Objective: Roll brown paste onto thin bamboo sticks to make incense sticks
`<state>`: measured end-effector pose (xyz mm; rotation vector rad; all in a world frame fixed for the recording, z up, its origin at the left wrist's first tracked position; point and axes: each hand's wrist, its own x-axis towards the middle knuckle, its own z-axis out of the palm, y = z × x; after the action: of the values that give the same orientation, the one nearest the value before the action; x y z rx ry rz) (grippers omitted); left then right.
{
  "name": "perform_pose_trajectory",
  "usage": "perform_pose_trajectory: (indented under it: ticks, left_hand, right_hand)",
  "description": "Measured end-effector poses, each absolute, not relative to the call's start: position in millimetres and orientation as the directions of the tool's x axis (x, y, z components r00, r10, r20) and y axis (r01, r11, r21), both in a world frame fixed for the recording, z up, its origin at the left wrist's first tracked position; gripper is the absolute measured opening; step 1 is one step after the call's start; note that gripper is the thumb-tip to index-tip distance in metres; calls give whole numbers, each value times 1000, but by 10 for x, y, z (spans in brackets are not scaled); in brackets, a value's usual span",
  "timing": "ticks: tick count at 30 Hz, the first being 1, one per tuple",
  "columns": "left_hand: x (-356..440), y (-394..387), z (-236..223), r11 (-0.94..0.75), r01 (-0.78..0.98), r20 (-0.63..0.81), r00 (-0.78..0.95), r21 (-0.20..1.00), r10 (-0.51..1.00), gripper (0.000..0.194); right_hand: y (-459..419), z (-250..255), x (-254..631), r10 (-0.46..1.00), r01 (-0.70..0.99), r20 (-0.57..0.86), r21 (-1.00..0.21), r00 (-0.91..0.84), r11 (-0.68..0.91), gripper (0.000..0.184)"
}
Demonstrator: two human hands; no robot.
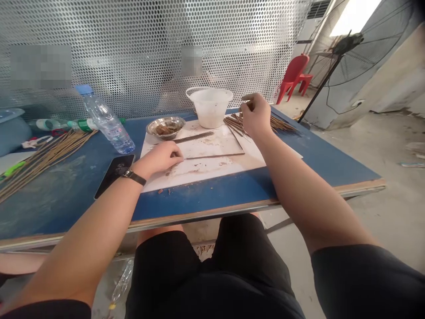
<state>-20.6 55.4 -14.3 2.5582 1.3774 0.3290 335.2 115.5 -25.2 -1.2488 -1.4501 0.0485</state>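
My left hand (166,156) rests on a white board (212,167), its fingers pinched together at the left end of a thin brown stick (214,156). That stick meets another thin stick (236,141) at a corner on the right. Above the board's right side is my right hand (256,114), fingers curled closed; whatever they hold, if anything, is hidden. Beneath and beside it lies a pile of brown sticks (282,125). A smaller row of sticks (195,137) lies behind my left hand. Near it stands a metal bowl (166,120) with brown pieces inside.
A white bucket (212,104) stands at the board's back edge. Left are a tilted water bottle (108,122), a phone (114,173) and long brown strands (49,157) on the blue table (206,192). Behind rises a perforated metal screen (133,57). A red chair (294,75) and fan stand right.
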Motion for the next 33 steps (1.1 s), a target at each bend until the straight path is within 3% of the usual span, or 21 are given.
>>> perform_pose_trajectory:
  ticks: [4, 9, 18, 24, 28, 33]
  left_hand:
    - [-208, 516, -105, -549, 797, 60, 553, 252, 831, 20]
    - [-263, 463, 15, -382, 871, -127, 435, 309, 891, 24]
    - [-378, 522, 87, -384, 863, -138, 446, 326, 884, 28]
    - [-445, 519, 112, -244, 882, -153, 327, 403, 932, 31]
    - [-480, 503, 131, -252, 782, -88, 363, 570, 927, 27]
    - [-464, 466, 116, -204, 401, 5, 444, 893, 896, 28]
  right_hand:
    - [1113, -253, 3287, 669, 663, 704, -621, 238, 418, 22]
    - [1161, -237, 3427, 662, 629, 694, -655, 283, 418, 18]
    - [1311, -332, 3593, 628, 590, 634, -740, 452, 322, 35]
    - [1309, -317, 3597, 623, 557, 600, -776, 502, 298, 44]
    - [1300, -298, 3608, 599, 600, 675, -710, 431, 369, 49]
    - [1190, -263, 3500, 691, 507, 547, -810, 472, 295, 46]
